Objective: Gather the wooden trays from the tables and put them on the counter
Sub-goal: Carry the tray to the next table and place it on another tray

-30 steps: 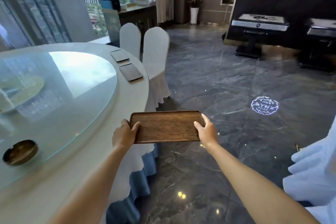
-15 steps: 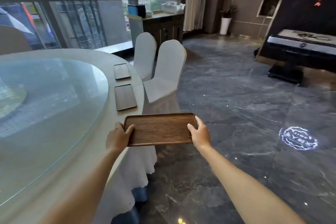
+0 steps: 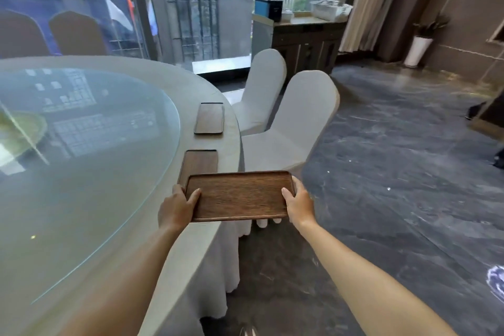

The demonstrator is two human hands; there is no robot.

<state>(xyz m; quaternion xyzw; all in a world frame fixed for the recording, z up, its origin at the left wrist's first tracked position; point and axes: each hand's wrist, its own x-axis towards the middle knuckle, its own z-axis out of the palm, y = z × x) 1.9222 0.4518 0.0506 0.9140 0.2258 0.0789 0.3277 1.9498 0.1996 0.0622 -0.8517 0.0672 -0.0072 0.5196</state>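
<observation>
I hold a brown wooden tray (image 3: pixel 240 195) level in front of me, over the edge of the round table (image 3: pixel 218 95). My left hand (image 3: pixel 176 206) grips its left end and my right hand (image 3: pixel 298 203) grips its right end, thumbs on top. A second wooden tray (image 3: pixel 200 162) lies on the table rim just beyond, its near end hidden under the held tray. A third wooden tray (image 3: pixel 209 118) lies farther along the rim.
A glass turntable (image 3: pixel 81 144) covers the table's middle. Two white-covered chairs (image 3: pixel 294 128) stand against the table on the right. A dark wooden cabinet (image 3: pixel 302 41) stands by the window, a potted plant (image 3: pixel 420 43) farther right. Dark marble floor (image 3: pixel 395 172) spreads to the right.
I have moved forward along the table with the tray in both hands. The two trays on the rim and the chairs are nearer, and the held tray now overlaps the nearest one.
</observation>
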